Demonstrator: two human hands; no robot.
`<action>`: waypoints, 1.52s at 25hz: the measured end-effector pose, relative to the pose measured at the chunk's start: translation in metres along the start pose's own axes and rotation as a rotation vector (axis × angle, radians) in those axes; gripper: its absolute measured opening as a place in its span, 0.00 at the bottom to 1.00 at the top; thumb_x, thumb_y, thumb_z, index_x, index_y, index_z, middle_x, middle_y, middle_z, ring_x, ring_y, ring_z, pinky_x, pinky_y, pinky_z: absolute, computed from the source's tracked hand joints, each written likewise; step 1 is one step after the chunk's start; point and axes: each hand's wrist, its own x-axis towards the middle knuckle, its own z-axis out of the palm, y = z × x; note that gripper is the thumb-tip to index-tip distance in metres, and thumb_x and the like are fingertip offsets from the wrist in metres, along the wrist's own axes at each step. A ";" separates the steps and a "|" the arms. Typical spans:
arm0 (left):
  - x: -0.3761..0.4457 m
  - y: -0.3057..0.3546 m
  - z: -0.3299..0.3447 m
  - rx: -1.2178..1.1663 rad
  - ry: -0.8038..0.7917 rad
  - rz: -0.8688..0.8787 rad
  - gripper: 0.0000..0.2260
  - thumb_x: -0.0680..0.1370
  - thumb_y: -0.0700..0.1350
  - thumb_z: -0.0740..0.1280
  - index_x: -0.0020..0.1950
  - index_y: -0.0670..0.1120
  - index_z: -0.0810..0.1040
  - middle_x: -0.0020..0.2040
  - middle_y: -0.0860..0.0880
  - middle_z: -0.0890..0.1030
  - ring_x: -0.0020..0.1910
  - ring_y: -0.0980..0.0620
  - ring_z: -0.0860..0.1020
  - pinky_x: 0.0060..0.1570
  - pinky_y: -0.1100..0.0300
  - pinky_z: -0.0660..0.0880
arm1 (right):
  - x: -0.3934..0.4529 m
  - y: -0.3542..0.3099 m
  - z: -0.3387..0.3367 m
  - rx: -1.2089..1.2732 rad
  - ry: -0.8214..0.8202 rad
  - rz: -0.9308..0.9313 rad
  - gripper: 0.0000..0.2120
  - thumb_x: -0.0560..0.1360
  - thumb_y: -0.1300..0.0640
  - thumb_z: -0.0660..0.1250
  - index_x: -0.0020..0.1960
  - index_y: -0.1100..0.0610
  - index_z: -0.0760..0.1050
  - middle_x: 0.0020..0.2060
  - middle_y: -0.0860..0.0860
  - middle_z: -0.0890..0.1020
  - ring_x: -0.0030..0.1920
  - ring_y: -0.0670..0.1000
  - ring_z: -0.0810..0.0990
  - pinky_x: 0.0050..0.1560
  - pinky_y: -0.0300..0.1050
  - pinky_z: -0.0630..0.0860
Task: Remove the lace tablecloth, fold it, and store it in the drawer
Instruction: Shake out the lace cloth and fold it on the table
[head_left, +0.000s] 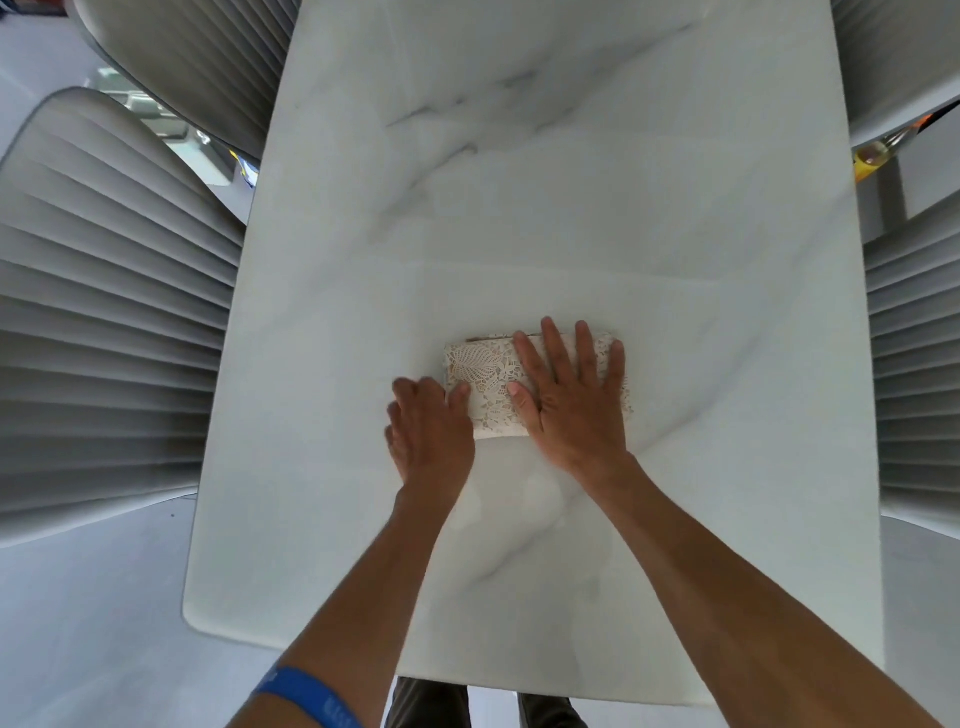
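On one table (519, 208), one folded tablecloth (488, 374) under two hands: left hand (431, 431), right hand (571, 400).

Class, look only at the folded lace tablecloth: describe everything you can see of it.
The lace tablecloth is folded into a small, thick rectangle, cream-white with openwork leaf and flower patterns. It lies flat on the marble-look table, near the person's end. The right hand presses flat on its right half; the left hand grips its left edge, thumb on top.
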 end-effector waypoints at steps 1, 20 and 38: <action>-0.002 0.007 0.003 0.050 0.082 0.107 0.14 0.80 0.50 0.62 0.62 0.44 0.72 0.65 0.42 0.71 0.64 0.39 0.71 0.58 0.45 0.70 | 0.002 0.001 0.002 -0.009 -0.020 0.013 0.28 0.81 0.38 0.46 0.79 0.44 0.50 0.80 0.50 0.53 0.79 0.62 0.50 0.73 0.70 0.43; 0.058 0.054 -0.009 0.468 -0.484 0.520 0.30 0.70 0.68 0.67 0.62 0.49 0.70 0.56 0.48 0.78 0.54 0.46 0.76 0.53 0.50 0.69 | -0.057 -0.009 -0.002 0.068 0.006 0.318 0.29 0.81 0.40 0.51 0.79 0.45 0.49 0.80 0.53 0.51 0.79 0.61 0.49 0.74 0.69 0.49; -0.141 0.009 -0.136 -0.899 -0.330 0.215 0.20 0.82 0.42 0.60 0.69 0.63 0.71 0.66 0.56 0.77 0.59 0.62 0.79 0.53 0.65 0.78 | -0.136 -0.071 -0.155 0.956 0.173 0.031 0.28 0.76 0.49 0.69 0.74 0.46 0.65 0.79 0.41 0.48 0.68 0.22 0.46 0.54 0.14 0.57</action>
